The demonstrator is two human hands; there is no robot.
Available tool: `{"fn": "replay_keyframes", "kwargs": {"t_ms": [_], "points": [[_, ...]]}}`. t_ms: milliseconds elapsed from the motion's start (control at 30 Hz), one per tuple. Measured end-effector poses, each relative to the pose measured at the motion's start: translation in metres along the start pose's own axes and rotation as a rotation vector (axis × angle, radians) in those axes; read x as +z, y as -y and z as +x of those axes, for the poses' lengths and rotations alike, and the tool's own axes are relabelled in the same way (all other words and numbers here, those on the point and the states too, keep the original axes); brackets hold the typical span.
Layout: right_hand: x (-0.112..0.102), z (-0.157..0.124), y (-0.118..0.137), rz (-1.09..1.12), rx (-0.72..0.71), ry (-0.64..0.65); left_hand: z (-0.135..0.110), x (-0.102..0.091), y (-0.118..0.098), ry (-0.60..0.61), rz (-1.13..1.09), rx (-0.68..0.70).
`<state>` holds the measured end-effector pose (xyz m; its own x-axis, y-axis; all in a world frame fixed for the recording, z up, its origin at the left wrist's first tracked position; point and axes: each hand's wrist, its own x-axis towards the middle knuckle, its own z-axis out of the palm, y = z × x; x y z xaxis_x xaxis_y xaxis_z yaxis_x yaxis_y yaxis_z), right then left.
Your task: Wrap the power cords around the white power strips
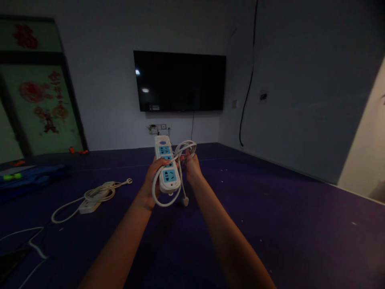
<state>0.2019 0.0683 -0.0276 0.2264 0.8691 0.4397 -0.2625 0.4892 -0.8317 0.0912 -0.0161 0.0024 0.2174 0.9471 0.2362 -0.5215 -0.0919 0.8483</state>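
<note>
In my left hand [152, 176] is a white power strip [164, 142] with blue socket faces, held up off the floor and tilted away from me. My left thumb lies across its middle. Closed around a bundle of its white cord [189, 143] is my right hand [191, 163], just right of the strip. One loop of the cord hangs in front of the strip's near end. Below the hands dangles the cord's plug [185, 201].
A second white power strip [89, 205], its cord coiled over it, lies on the purple floor [240, 224] at left. Further left are a blue cloth [45, 176] and a loose white cable [37, 249]. A television [180, 82] hangs on the far wall.
</note>
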Motion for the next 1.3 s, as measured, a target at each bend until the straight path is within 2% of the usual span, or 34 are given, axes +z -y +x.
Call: {"fn": "replay_keyframes", "kwargs": {"t_ms": [67, 167, 267, 400, 600, 700, 900, 1133, 1300], "points": [[-0.003, 0.004, -0.001, 0.103, 0.045, -0.133, 0.002, 0.002, 0.003, -0.006, -0.017, -0.015], [-0.015, 0.009, 0.009, 0.133, -0.073, -0.185, 0.007, 0.001, 0.003, -0.036, -0.044, -0.039], [-0.037, 0.015, 0.026, 0.101, -0.23, -0.133, 0.014, -0.006, 0.001, -0.043, -0.053, -0.107], [-0.063, 0.018, 0.044, -0.073, -0.3, 0.027, 0.028, -0.026, 0.008, -0.051, 0.015, -0.218], [-0.073, 0.012, 0.061, -0.415, -0.502, 0.154, 0.046, -0.057, 0.041, -0.036, 0.254, -0.426], [-0.077, 0.012, 0.064, -0.45, -0.494, 0.199, 0.046, -0.067, 0.056, 0.007, 0.365, -0.485], [-0.086, 0.014, 0.064, -0.465, -0.441, 0.092, 0.043, -0.07, 0.081, 0.091, 0.519, -0.56], [-0.08, 0.01, 0.063, -0.665, -0.464, 0.098, 0.047, -0.068, 0.104, 0.121, 0.567, -0.579], [-0.076, 0.011, 0.056, -0.721, -0.465, 0.115, 0.045, -0.069, 0.111, 0.131, 0.594, -0.584]]}}
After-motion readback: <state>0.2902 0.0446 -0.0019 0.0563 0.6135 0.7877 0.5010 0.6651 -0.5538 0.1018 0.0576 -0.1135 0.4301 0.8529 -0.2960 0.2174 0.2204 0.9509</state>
